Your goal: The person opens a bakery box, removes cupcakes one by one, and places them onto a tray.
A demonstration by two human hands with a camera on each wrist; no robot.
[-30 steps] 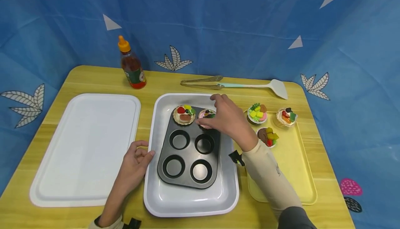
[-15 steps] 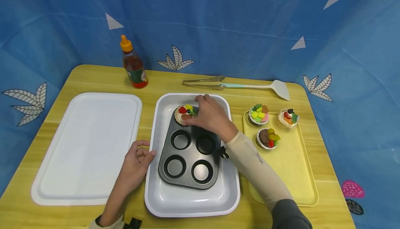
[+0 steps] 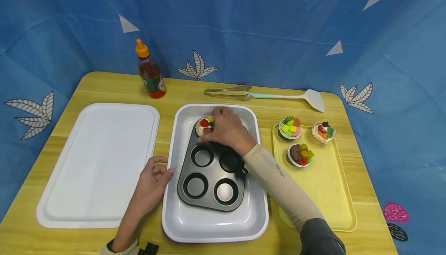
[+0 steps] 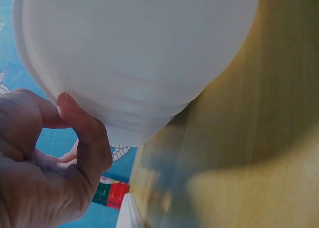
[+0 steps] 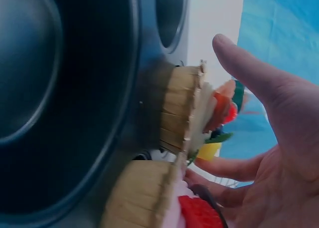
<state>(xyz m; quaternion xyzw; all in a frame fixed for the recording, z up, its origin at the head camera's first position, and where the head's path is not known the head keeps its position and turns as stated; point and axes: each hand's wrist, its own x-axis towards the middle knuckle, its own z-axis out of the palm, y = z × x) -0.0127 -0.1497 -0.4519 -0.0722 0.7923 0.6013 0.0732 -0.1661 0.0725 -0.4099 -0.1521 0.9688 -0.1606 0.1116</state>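
The right hand (image 3: 228, 127) spreads over the far end of a dark grey metal muffin tin (image 3: 216, 173), its thumb well apart from its fingers and with nothing in its grasp. Between thumb and fingers is a cupcake in a pale crinkled case topped with red, yellow and green pieces (image 3: 203, 127), at the tin's far left; whether the fingertips touch its topping is hard to tell. Just beside it, hidden under the hand from the head view, a pink-creamed cupcake with a red piece on top (image 5: 142, 195) shows in the right wrist view. The left hand (image 3: 150, 185), fingers curled, pinches the left rim of a deep white rectangular tray (image 3: 216, 224) that holds the tin.

To the right lies a flat yellow rectangular tray (image 3: 324, 193). A cupcake with yellow, green and pink toppings (image 3: 289, 128) is at its far left corner, a brown-creamed cupcake (image 3: 299, 155) is nearer, and a white-creamed cupcake (image 3: 322, 132) is at the far right corner. To the left lies a shallow white rectangular tray (image 3: 97, 166). Behind it, a red sauce bottle with an orange cap (image 3: 151, 79) stands upright. Metal tongs (image 3: 244, 88) and a white spatula with a mint-green handle (image 3: 313, 99) lie along the back of the pale wooden table (image 3: 181, 88), before a blue patterned cloth (image 3: 244, 34).
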